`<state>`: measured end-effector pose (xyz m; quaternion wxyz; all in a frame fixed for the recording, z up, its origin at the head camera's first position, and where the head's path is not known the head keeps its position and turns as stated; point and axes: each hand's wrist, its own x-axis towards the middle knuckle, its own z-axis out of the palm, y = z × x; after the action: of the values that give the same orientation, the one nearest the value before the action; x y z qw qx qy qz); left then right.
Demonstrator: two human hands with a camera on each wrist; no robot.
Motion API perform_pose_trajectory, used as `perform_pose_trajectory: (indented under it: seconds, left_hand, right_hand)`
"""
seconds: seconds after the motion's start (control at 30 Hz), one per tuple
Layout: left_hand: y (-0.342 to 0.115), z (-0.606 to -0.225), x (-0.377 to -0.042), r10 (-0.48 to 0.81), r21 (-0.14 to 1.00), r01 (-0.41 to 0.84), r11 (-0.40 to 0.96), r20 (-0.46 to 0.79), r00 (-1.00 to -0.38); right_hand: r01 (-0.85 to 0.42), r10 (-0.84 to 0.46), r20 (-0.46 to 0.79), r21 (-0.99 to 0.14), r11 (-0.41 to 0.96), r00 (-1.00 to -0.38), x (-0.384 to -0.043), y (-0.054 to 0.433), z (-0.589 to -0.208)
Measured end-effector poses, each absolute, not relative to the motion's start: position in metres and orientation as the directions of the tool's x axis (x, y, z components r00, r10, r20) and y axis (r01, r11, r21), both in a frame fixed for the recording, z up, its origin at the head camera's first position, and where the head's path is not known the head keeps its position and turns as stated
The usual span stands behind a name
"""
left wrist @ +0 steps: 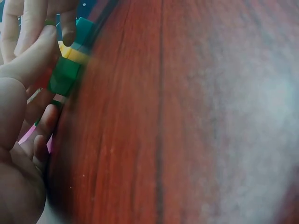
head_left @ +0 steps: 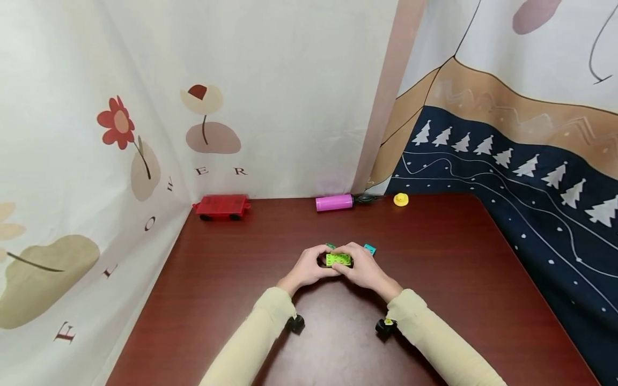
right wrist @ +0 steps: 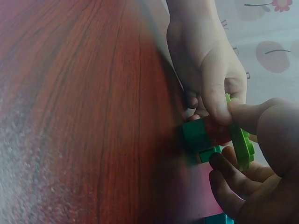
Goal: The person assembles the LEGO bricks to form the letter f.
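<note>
Both hands meet around a lime-green toy building brick (head_left: 338, 259) with studs, over the middle of the table. In the right wrist view, the brick (right wrist: 241, 145) is pinched by the left hand (right wrist: 208, 70) at one end and by the right hand (right wrist: 275, 144). Directly under it is a red brick (right wrist: 216, 130), with a dark green brick (right wrist: 196, 135) below; fingers partly hide how they join. In the left wrist view, a green brick (left wrist: 64, 77), a yellow piece (left wrist: 74, 53) and a teal brick (left wrist: 84, 30) show past the left hand (left wrist: 21, 154).
At the table's back edge stand a red toy wagon (head_left: 222, 207), a purple cylinder (head_left: 334, 202) with a black end, and a small yellow piece (head_left: 401, 199). A teal brick (head_left: 369, 249) lies just beyond the right hand. Printed curtains (head_left: 289, 96) border the brown table (head_left: 217, 300).
</note>
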<state>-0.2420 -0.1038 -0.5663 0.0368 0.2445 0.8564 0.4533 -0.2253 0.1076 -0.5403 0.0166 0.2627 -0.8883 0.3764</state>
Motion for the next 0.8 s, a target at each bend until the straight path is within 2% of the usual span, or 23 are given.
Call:
perform_pose_trajectory:
  seconds: [0.5, 0.8]
  left_hand:
    - [-0.103, -0.565, -0.242, 0.429, 0.792, 0.395, 0.465, 0.189, -0.883]
    - [-0.108, -0.563, -0.240, 0.434, 0.804, 0.365, 0.469, 0.150, -0.889]
  right_hand:
    - [-0.475, -0.466, 0.224, -0.697, 0.537, -0.856, -0.228, 0.118, -0.536]
    - [-0.485, -0.438, 0.267, -0.697, 0.527, -0.859, -0.247, 0.121, -0.527]
